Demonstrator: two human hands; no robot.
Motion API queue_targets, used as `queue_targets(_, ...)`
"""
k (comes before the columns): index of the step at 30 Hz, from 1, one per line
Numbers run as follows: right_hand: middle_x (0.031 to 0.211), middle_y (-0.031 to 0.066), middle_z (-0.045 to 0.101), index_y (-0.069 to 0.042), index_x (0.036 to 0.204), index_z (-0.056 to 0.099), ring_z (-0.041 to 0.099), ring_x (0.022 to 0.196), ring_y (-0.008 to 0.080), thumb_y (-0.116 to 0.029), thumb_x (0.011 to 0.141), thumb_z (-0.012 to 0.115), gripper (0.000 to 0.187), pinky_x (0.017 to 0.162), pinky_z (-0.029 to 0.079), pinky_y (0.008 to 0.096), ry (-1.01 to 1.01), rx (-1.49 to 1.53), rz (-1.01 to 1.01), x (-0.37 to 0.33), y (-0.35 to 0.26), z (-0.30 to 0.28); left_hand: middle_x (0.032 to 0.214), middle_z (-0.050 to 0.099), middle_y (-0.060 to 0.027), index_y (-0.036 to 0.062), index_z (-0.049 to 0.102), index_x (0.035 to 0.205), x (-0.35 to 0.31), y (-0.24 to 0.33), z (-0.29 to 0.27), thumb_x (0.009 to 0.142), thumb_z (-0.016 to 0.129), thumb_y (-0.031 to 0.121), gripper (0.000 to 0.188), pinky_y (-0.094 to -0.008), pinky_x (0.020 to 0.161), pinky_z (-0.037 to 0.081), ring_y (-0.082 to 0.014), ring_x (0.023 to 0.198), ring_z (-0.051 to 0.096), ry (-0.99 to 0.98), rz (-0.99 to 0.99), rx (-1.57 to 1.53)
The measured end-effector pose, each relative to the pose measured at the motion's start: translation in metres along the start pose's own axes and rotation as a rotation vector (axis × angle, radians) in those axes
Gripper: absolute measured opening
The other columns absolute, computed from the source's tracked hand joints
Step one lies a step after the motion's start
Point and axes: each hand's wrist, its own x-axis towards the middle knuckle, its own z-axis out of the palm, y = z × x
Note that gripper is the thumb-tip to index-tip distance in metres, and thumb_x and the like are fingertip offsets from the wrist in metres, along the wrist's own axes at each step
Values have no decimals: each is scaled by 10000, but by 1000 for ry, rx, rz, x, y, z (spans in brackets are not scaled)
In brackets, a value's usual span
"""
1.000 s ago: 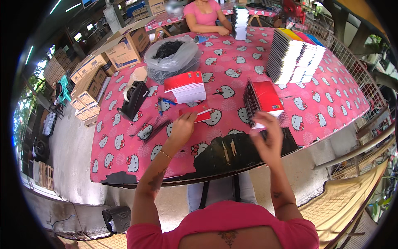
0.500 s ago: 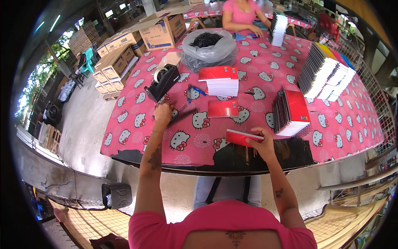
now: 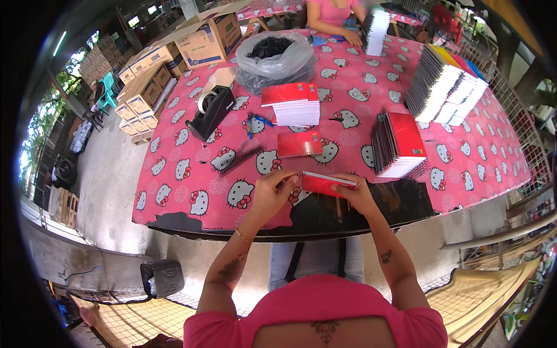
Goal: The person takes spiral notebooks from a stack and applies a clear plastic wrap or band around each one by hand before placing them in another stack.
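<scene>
A small red-covered notebook (image 3: 321, 184) is held up over the near table edge, its white punched edge upward. My right hand (image 3: 357, 194) grips its right end, thumb on the cover. My left hand (image 3: 277, 190) is closed in a pinch at the notebook's left end, on a thin dark piece that looks like a black spiral coil, mostly hidden by the fingers. Beyond the left hand lie loose black spiral coils (image 3: 241, 160). Just past the notebook, another red notebook (image 3: 299, 144) lies flat, with a stack of red notebooks (image 3: 292, 104) behind it.
Coil-bound red notebooks (image 3: 400, 145) stand at right, near taller notebook stacks (image 3: 444, 84). A black tape dispenser (image 3: 210, 113), blue-handled cutters (image 3: 259, 123) and a plastic bag of black coils (image 3: 272, 61) sit farther off. Cardboard boxes (image 3: 206, 43) stand far left. A co-worker (image 3: 333, 17) sits across the table.
My left hand has come from the loose coils back to the left end of the notebook. The right hand still holds the notebook. The whole view has shifted slightly.
</scene>
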Motion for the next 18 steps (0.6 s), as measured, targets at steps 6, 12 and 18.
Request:
queue_targets(6,998,38,705,19,1162,682,601,906,82,-112,894,720,301,833,496,249,20,-32,-60,0,1,-1,762,679,-80,12,717,982,2,-10,0,879,703,75,122,-253,515,416,-97,587,557,-29,36,10)
queue_targets(12,1025,52,708,23,1158,681,600,953,94,-113,891,726,303,873,485,251,-6,-70,-17,0,-1,-2,806,663,-126,45,684,995,11,-11,-5,874,710,134,152,-364,569,488,-271,617,630,-54,25,100)
queue_targets(18,1025,24,691,6,1176,671,590,929,72,-89,888,729,309,839,487,247,-76,-93,-44,-2,3,-8,843,633,-134,67,636,1010,26,-9,-10,910,682,210,181,-439,666,504,-356,752,635,-289,250,201)
